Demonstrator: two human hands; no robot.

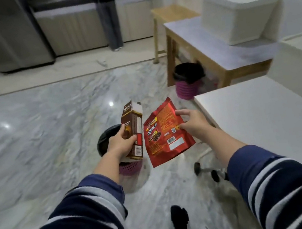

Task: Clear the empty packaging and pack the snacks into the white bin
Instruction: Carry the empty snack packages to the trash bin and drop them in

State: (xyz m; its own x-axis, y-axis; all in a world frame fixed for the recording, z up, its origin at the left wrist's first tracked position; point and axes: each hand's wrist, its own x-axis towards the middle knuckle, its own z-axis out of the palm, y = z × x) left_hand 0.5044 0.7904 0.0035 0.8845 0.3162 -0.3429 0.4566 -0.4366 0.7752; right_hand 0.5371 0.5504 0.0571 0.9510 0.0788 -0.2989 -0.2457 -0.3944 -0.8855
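Observation:
My left hand [120,142] grips a brown snack box [133,129] with its top flap open, held tilted over a purple waste basket [128,168] lined with a black bag on the floor below. My right hand [191,121] pinches the right edge of a flat red foil snack pouch [166,131], which hangs just right of the box. The white bin [234,18] stands on a wooden table [204,45] at the upper right, well away from both hands.
A second purple basket [187,84] with a black liner stands under the wooden table. A white tabletop [266,115] lies at right, with chair castors [214,173] on the marble floor below it. A person [107,15] stands at the far counter.

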